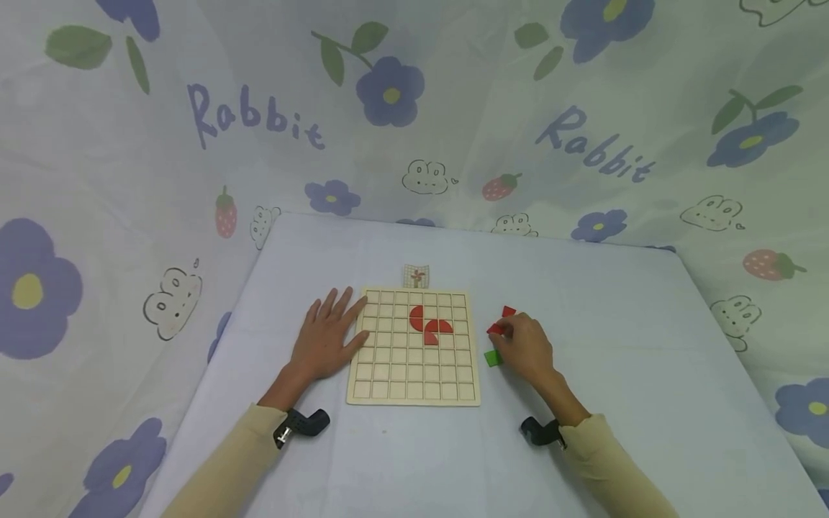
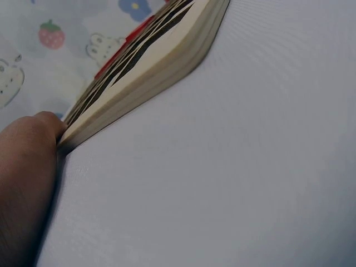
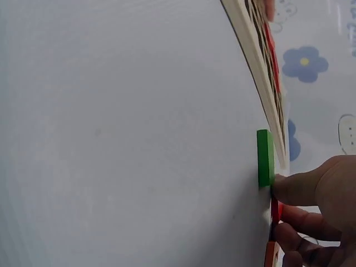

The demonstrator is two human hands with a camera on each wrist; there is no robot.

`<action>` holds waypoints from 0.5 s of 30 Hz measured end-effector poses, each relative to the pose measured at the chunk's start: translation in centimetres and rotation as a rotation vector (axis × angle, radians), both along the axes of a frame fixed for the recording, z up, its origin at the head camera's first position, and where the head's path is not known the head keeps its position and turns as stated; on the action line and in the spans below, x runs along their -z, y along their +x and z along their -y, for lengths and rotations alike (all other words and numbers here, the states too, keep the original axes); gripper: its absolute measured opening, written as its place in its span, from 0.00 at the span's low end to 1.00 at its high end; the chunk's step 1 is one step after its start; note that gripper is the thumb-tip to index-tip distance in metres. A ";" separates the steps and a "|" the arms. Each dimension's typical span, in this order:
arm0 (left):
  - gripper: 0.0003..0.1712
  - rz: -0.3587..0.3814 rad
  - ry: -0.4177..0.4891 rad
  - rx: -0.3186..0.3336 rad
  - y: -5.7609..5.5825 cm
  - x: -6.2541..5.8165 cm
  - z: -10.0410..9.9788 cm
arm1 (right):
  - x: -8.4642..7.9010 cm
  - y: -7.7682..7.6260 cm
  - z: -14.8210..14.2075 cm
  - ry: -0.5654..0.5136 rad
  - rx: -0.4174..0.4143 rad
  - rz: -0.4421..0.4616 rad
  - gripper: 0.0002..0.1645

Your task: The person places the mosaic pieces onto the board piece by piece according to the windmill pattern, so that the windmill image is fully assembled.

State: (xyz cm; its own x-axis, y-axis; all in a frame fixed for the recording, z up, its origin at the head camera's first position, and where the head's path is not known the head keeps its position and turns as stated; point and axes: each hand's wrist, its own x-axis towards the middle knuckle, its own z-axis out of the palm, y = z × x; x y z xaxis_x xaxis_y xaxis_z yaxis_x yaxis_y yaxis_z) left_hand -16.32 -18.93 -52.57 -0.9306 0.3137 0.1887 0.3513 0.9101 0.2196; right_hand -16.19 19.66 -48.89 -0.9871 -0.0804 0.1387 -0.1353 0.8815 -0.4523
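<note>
A square wooden grid board (image 1: 382, 394) lies flat on the table, with several red pieces (image 1: 443, 326) set in its upper cells. My left hand (image 1: 322, 342) is spread flat at the board's left side, thumb and a fingertip touching its edge. To the right of the board, my right hand (image 1: 527, 349) pinches a red piece (image 1: 495, 329) between thumb and fingers, low at the tabletop. Close by its thumb lies a green square piece (image 3: 266, 158). Another red piece (image 1: 508, 311) is just beyond the fingers. The pinched piece is partly hidden by the hand.
A small picture card (image 1: 417, 276) with a red pinwheel on a grid stands or lies at the board's far edge. White cloth (image 1: 622, 374) covers the table. A curtain (image 1: 453, 129) printed with flowers and rabbits hangs behind and at both sides.
</note>
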 end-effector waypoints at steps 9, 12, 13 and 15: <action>0.41 0.000 0.002 0.007 0.1 -0.3 0.0 | 0.1 -0.1 0.0 -0.137 -0.016 -0.064 0.06; 0.40 0.000 0.003 0.004 0.1 -0.3 0.0 | 0.2 -0.3 0.2 -0.133 -0.024 -0.083 0.11; 0.40 -0.001 0.001 0.002 0.1 -0.3 0.0 | 0.2 -0.3 0.3 -0.116 -0.025 -0.082 0.14; 0.40 -0.002 0.002 0.000 0.2 -0.3 0.0 | 0.3 -0.6 0.6 -0.072 -0.031 -0.069 0.18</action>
